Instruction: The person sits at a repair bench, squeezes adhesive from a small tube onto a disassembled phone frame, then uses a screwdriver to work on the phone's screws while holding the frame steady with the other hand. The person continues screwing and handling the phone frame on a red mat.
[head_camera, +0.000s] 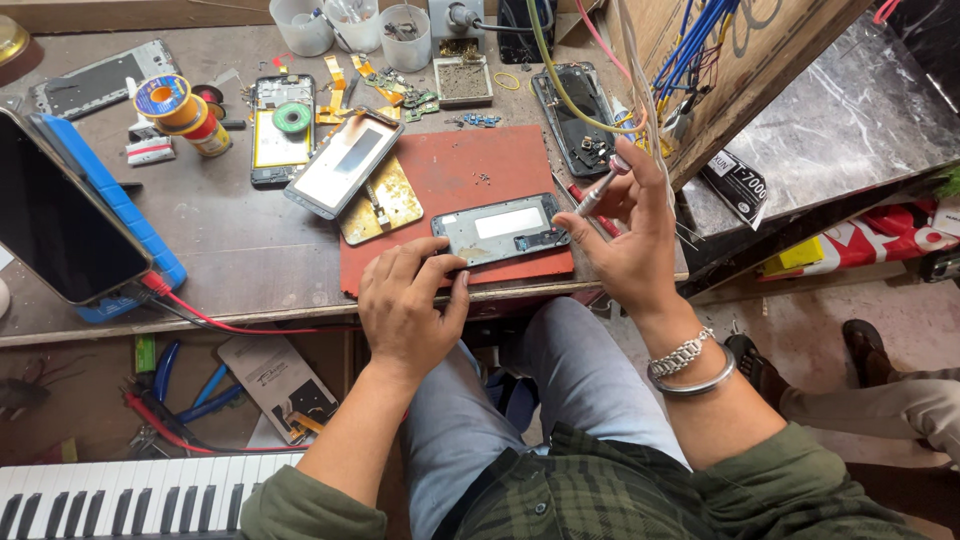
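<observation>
Your left hand (405, 305) is down on the near edge of the red mat (470, 170), fingertips pressing the lower rim of the phone frame (500, 232), which lies flat at the mat's front edge, just in from the lip of the workbench (230, 240). Your right hand (630, 235) is up and to the right of it, fingers pinched around a slim screwdriver (598, 192) whose tip angles down toward the frame's right end; I can't tell whether the tip touches. That frame looks light, thin and stiff, but I'd judge it fragile: bare circuitry and a pale rectangle show on its face, so take it by the outer edges and long sides, never across the middle, and expect it to skate on the mat unless it is pinned. The screwdriver is smooth and narrow, best held well up the barrel as you have it. Around you: a yellow solder spool (170, 102) with a blue-ringed label sits at the bench's left, a small white packet (150, 150) with a red stripe just below it, a black rectangular label with white print (740, 190) lies on the grey slab to the right, and a red-and-white printed package (890, 235) sits lower right beside something yellow.
</observation>
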